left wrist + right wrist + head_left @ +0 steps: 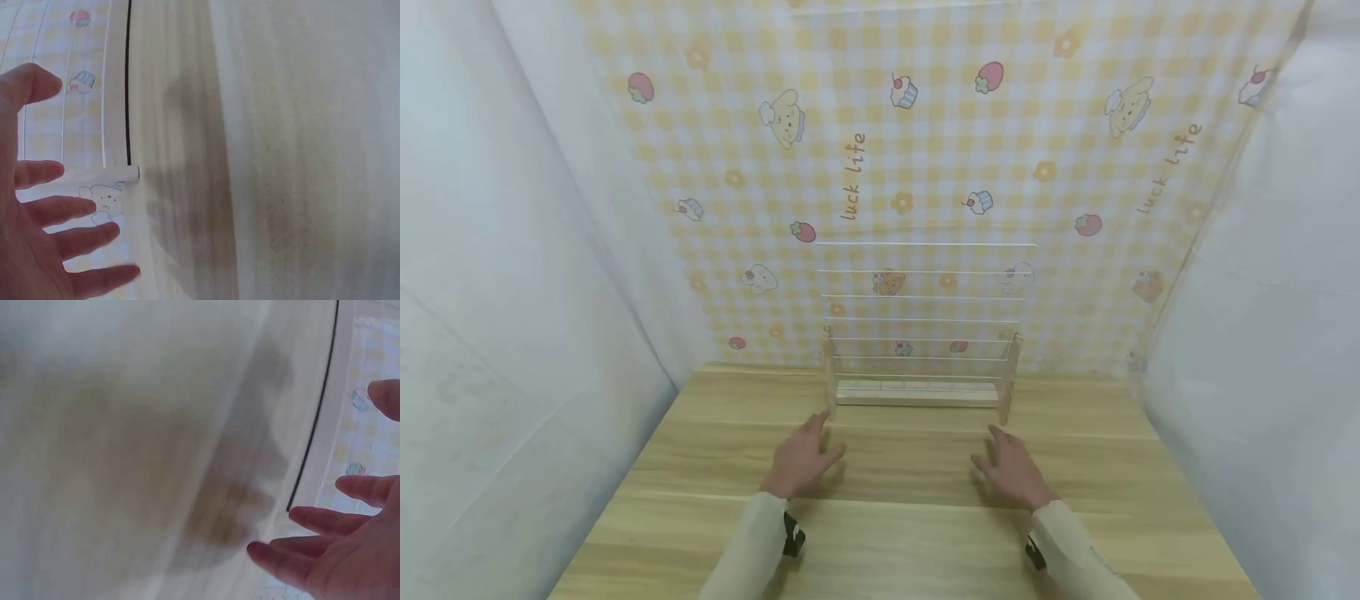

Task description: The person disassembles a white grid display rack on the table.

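A pale wooden rack (917,401) with two upright side pieces stands at the back of the wooden table, and several thin white rods or cords run across it in rows. Just in front of its left side piece (831,375) is my left hand (801,460), fingers spread and holding nothing; its fingertips come right up to the foot of that piece in the head view. My right hand (1015,473) hovers before the right side piece (1011,379), its fingers apart and relaxed. Both wrist views show bare palms, with the rack's bottom bar (115,87) beyond the left fingers.
Behind the rack hangs a yellow checked cloth (925,150) printed with cupcakes, strawberries and cartoon animals. White sheets (512,333) close off the left side and the right side (1262,317). The wooden table (910,550) spreads between them.
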The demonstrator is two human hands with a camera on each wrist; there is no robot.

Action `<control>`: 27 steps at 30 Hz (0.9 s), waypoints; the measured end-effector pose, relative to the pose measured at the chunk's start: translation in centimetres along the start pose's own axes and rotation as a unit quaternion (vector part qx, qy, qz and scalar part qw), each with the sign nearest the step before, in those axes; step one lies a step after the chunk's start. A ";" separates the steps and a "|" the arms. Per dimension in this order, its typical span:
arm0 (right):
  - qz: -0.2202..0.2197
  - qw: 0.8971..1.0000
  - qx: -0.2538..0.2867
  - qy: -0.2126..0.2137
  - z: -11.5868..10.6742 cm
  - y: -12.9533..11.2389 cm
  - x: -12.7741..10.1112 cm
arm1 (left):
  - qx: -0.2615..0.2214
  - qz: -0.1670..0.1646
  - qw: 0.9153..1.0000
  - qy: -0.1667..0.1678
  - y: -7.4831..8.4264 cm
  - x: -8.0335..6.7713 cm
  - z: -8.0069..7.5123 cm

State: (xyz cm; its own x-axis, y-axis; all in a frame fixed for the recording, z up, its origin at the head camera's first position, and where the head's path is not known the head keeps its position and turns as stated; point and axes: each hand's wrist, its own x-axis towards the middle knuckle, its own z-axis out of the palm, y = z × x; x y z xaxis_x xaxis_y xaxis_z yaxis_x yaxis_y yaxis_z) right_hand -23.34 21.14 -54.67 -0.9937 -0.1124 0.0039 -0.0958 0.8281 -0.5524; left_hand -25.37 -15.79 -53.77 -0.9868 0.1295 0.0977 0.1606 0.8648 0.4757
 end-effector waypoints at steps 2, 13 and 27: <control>0.000 1.000 0.016 0.006 -0.6 0.2 0.3 | -0.034 -0.003 0.999 0.000 -0.2 0.2 -0.4; 0.057 0.996 0.073 -0.011 -3.9 2.3 2.0 | -0.243 -0.030 0.970 0.012 -1.0 1.9 -2.5; 0.049 0.996 0.078 0.000 -10.7 1.2 6.0 | -0.234 -0.007 0.972 0.038 0.4 7.1 -8.2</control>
State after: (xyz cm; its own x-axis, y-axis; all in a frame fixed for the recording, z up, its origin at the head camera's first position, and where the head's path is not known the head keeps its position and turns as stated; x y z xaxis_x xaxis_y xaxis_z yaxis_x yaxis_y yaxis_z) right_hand -30.05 27.36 -46.37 -0.9978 -0.0343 -0.0559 0.0122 0.7402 -0.6723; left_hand -32.16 -18.51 -45.66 -0.9874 0.0678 0.1432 0.1568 0.5491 0.8209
